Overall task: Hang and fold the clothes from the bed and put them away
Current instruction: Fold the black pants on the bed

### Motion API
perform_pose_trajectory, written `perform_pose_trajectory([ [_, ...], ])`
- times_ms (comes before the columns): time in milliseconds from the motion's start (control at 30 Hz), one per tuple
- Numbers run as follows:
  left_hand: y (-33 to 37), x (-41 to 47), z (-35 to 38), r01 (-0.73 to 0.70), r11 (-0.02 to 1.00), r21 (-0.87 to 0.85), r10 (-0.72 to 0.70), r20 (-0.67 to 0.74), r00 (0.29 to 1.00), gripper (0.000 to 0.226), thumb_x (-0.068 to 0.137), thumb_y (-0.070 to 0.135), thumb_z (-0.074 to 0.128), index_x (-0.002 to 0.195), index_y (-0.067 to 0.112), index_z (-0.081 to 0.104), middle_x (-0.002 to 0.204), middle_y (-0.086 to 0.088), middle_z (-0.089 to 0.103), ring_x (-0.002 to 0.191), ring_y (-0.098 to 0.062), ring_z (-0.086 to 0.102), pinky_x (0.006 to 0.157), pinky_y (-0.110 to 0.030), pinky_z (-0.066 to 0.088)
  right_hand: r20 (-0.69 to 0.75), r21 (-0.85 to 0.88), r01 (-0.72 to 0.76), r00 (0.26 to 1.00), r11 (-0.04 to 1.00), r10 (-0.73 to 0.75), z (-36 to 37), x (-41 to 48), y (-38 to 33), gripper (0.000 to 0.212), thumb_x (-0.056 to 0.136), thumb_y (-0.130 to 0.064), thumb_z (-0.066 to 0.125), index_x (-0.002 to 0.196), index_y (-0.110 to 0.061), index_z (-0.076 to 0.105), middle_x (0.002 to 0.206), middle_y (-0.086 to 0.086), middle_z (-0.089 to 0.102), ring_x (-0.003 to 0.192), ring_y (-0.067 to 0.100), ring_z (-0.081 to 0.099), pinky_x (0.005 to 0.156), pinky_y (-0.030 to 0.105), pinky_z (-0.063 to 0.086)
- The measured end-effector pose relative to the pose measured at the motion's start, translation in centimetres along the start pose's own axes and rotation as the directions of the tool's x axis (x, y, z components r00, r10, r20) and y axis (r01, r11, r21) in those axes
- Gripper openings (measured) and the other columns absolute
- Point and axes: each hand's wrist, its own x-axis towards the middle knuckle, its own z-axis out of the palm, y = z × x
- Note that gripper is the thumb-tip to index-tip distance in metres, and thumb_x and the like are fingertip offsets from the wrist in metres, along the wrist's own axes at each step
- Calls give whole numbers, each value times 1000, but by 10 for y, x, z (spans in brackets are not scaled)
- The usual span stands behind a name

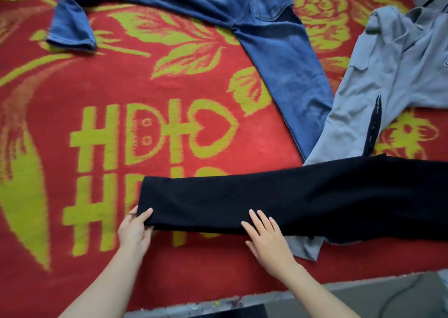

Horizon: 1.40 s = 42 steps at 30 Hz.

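Bed [169, 87], red cover with yellow-green flowers. On it: blue jeans [278, 50], spread out; grey shirt [388, 63] beside them; black garment [291, 201], long strip at near edge, overlapping the shirt's hem.

Black trousers [291, 201] flat; blue jeans [266, 38] spread

The left hand [135, 230] pinches the black garment [291, 196] by its end, thumb on top, fingers beneath; the right hand [266, 237] presses flat on it, fingers straight.
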Motion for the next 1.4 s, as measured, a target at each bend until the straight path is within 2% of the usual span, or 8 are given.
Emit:
perform_pose_trajectory([
  [500,29,-8,-10,-146,989,10,146,27,989,31,88,-12,49,79,17,49,63,6,68,77,-11,60,55,-20,56,-2,-70,-596,802,800,597,-25,-14,38,100,42,-9,86,132,-11,41,129,34,48,114,51,51,81,56,49],
  [567,42,-8,-6,-171,985,-5,171,53,984,30,88,-11,49,78,17,48,56,9,67,68,-7,65,56,-20,56,-124,104,-767,622,634,773,-30,-17,58,87,55,-3,79,134,-3,42,135,36,41,120,53,43,90,57,43],
  [633,51,-7,2,-193,981,-4,193,68,979,28,88,-11,50,80,16,50,60,6,68,67,-6,66,58,-21,57,-65,478,-855,196,203,979,-38,-12,77,68,75,-2,67,136,-1,39,140,30,35,126,45,37,101,45,34],
  [700,52,-4,8,-176,984,-20,177,68,982,25,89,-10,50,86,14,53,77,0,68,78,-10,64,60,-23,57,206,722,-637,-174,-269,963,-46,-4,95,37,85,-7,57,121,-5,52,121,19,51,108,31,49,89,32,38],
  [767,50,-1,10,-138,989,-53,141,55,988,24,90,-9,49,90,14,54,91,-3,62,83,-11,61,61,-24,56,328,810,-407,-282,-422,902,-55,2,108,10,85,-7,50,87,-9,59,87,9,56,78,22,50,62,26,39],
  [967,48,-2,14,-104,988,-114,115,96,989,24,93,-6,45,95,14,57,107,-4,61,91,-12,61,62,-19,54,732,681,30,9,-732,681,-70,9,124,28,96,-11,45,124,-7,47,105,19,56,80,25,62,50,21,53],
  [1100,45,-8,17,-91,986,-141,101,62,993,25,94,-6,44,90,15,57,96,0,64,102,-15,57,62,-20,53,831,553,-34,96,-832,548,-77,20,125,23,96,-31,48,82,-13,48,68,-1,46,39,7,41,30,15,24],
  [1400,55,-11,5,-127,987,-100,136,91,986,24,91,-5,49,90,17,58,87,1,69,88,-11,62,74,-22,54,765,635,159,3,-756,644,-82,-4,114,10,90,1,56,88,-8,55,110,12,59,95,26,59,72,32,53],
])
